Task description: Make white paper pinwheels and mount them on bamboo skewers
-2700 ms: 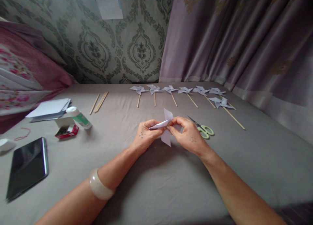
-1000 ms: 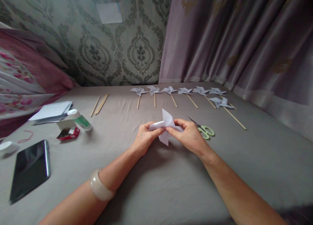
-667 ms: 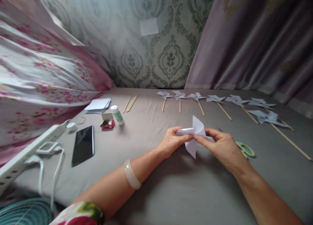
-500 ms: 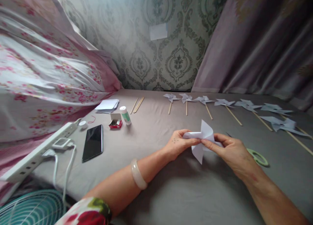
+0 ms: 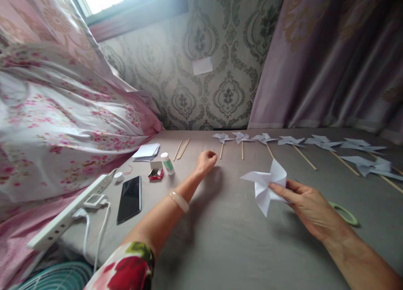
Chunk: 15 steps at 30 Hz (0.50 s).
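Observation:
A white paper pinwheel (image 5: 262, 188) without a stick is pinched at its centre by my right hand (image 5: 310, 201), thumb on the front and fingers behind. A small pin head shows near my thumb tip. My left hand (image 5: 207, 162) is apart from the pinwheel, over the cloth, its fingers curled in with nothing visible in them. Left of it lie several wooden sticks (image 5: 183, 149). Also to its left are a white and green glue bottle (image 5: 167, 164) and a small open red box (image 5: 156, 172) of tiny metal pieces. Green-handled scissors (image 5: 344, 214) are partly hidden behind my right hand.
Several finished pinwheels on sticks (image 5: 291, 141) lie in a row at the back and right. To the left are a stack of paper (image 5: 146, 152), a phone (image 5: 129, 199), a white cap (image 5: 119, 177), a red wire (image 5: 128, 170) and a power strip (image 5: 71, 212) with cables.
My left hand has let go of the pinwheel and moved forward and left towards the sticks. My right hand keeps the pinwheel, now turned face-on. The view has swung left and up.

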Each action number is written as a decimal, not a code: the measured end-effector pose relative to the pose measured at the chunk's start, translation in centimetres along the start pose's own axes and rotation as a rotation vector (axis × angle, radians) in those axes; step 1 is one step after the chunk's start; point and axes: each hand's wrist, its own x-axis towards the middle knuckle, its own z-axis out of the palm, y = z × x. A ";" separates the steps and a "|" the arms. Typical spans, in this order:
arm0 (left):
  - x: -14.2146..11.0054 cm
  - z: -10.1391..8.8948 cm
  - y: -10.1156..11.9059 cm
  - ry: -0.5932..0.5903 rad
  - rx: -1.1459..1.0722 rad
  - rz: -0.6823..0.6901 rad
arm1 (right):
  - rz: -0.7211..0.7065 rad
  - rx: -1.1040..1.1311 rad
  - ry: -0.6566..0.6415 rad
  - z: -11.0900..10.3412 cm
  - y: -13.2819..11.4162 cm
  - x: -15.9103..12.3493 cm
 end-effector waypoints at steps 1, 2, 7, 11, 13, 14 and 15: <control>0.9 -0.4 -0.8 0.035 0.063 -0.018 | 0.000 0.004 -0.007 0.1 -0.1 -0.1; 1.7 -0.9 -1.5 0.073 0.127 -0.036 | 0.004 0.006 -0.017 0.1 -0.1 -0.2; 3.9 -2.9 -3.8 0.179 0.386 -0.088 | 0.034 -0.009 -0.050 0.5 -0.3 -0.6; 5.3 -3.9 -4.5 0.204 0.518 -0.114 | 0.019 -0.021 -0.052 0.8 -0.5 -0.9; 6.0 -4.2 -4.8 0.197 0.565 -0.140 | 0.021 -0.026 -0.058 0.9 -0.7 -1.0; 6.3 -4.2 -5.0 0.189 0.585 -0.155 | 0.023 -0.027 -0.065 0.9 -0.7 -1.0; 6.6 -4.2 -5.2 0.179 0.604 -0.170 | 0.022 -0.030 -0.072 0.9 -0.8 -1.1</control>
